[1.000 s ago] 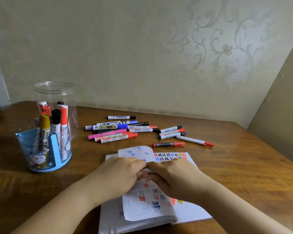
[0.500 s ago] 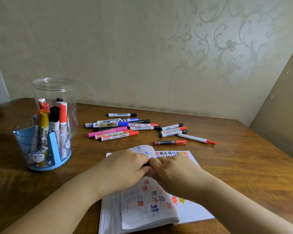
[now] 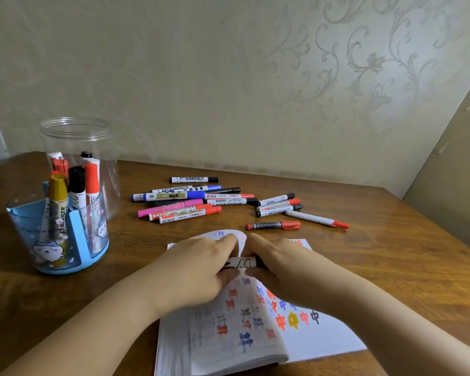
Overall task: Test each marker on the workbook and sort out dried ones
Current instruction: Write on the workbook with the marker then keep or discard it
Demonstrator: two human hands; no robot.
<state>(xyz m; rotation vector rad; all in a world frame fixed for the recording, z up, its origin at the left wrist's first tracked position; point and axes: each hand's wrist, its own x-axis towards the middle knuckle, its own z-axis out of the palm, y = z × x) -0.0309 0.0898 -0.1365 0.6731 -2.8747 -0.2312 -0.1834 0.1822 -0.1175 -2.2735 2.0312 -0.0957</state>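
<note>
An open workbook (image 3: 323, 340) lies on the wooden table in front of me, its pages covered with coloured marker characters. Above it I hold a white whiteboard marker (image 3: 242, 262) level between both hands. My left hand (image 3: 198, 270) grips its left end and my right hand (image 3: 280, 264) grips its right end, where the cap is hidden. A curled page rises behind the marker. Several loose markers (image 3: 185, 204) lie in a pile farther back on the table.
A blue holder (image 3: 73, 240) with several upright markers stands at the left, with a clear plastic jar (image 3: 76, 142) behind it. A red-capped black marker (image 3: 273, 225) lies alone near the workbook's top. The wall runs along the back and right.
My hands have drawn slightly apart, and the white marker barrel now shows between them. The camera has tilted, so the scene sits a little lower.
</note>
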